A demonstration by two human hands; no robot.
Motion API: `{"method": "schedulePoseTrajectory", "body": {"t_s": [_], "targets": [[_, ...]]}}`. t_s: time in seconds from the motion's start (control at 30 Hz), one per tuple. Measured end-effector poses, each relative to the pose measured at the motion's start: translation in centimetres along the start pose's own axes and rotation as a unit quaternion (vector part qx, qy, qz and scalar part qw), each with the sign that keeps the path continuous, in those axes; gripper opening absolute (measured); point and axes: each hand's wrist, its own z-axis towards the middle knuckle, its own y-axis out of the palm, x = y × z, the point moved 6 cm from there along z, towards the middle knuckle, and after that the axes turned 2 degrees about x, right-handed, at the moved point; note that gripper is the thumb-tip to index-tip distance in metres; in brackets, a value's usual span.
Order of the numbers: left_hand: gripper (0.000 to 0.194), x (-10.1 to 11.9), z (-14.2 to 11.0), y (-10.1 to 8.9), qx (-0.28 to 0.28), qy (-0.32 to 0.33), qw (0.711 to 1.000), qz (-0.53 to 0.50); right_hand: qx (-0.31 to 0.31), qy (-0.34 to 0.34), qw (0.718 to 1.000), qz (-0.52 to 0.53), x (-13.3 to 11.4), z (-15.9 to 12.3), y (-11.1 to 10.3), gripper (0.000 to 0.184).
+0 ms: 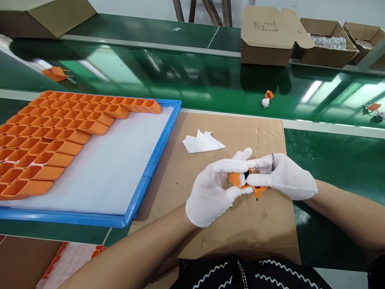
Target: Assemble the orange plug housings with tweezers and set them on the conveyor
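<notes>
My left hand (207,196), in a white glove, curls its thumb and fingers around an orange plastic housing (236,179). A dark part (247,174) shows at the housing's right end. My right hand (290,176), also gloved, meets the left there, thumb and fingers closed together at that end. Beneath the right fingertips a second orange piece (259,190) with a small dark tip sticks out. The gloves cover much of both pieces, and whether they are joined cannot be made out. Both hands are above a cardboard sheet (168,192).
A blue-rimmed tray (147,176) on the left holds rows of orange housings (57,148). A white cloth (203,142) lies beyond my hands. Orange-and-white parts (266,100) rest on the green conveyor belt (186,90). Cardboard boxes (264,54) line the far ledge.
</notes>
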Motion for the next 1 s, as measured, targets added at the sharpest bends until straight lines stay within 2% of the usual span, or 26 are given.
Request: {"method": "schedulePoseTrajectory", "body": {"t_s": [0.13,0.23,0.33,0.43,0.53,0.63,0.8,0.9,1.0], "targets": [[0.047,0.2,-0.2,0.4,-0.006,-0.011,0.999,-0.029,-0.017,-0.035,0.998,0.055,0.2,-0.2,0.5,0.024],[0.053,0.6,-0.3,0.8,-0.013,0.001,0.999,-0.037,-0.022,-0.045,0.998,0.046,0.5,-0.3,0.5,0.02],[0.054,1.0,-0.4,0.9,-0.006,0.023,1.0,0.003,0.008,-0.002,1.0,0.013,1.3,0.1,-0.4,0.029],[0.052,0.7,-0.7,0.3,0.03,0.02,0.996,0.087,0.051,0.057,0.997,-0.015,2.3,0.5,-1.6,0.038],[0.062,0.7,-1.0,0.1,0.05,0.046,0.985,0.156,0.077,0.067,0.995,-0.006,2.8,0.7,-2.1,0.04],[0.07,1.2,-1.0,0.7,0.034,0.085,0.98,0.179,0.056,0.07,0.996,0.017,3.9,0.9,-1.6,0.043],[0.065,2.4,-0.4,1.7,-0.005,0.085,0.984,0.155,0.019,0.086,0.996,0.01,5.8,1.1,-0.7,0.042],[0.058,2.9,-0.3,1.5,-0.013,0.084,0.979,0.186,0.034,0.055,0.998,0.002,5.1,1.0,-0.9,0.04],[0.052,2.7,-0.2,0.9,0.001,0.092,0.959,0.267,0.083,0.025,0.996,-0.003,3.6,0.6,-1.5,0.044]]}}
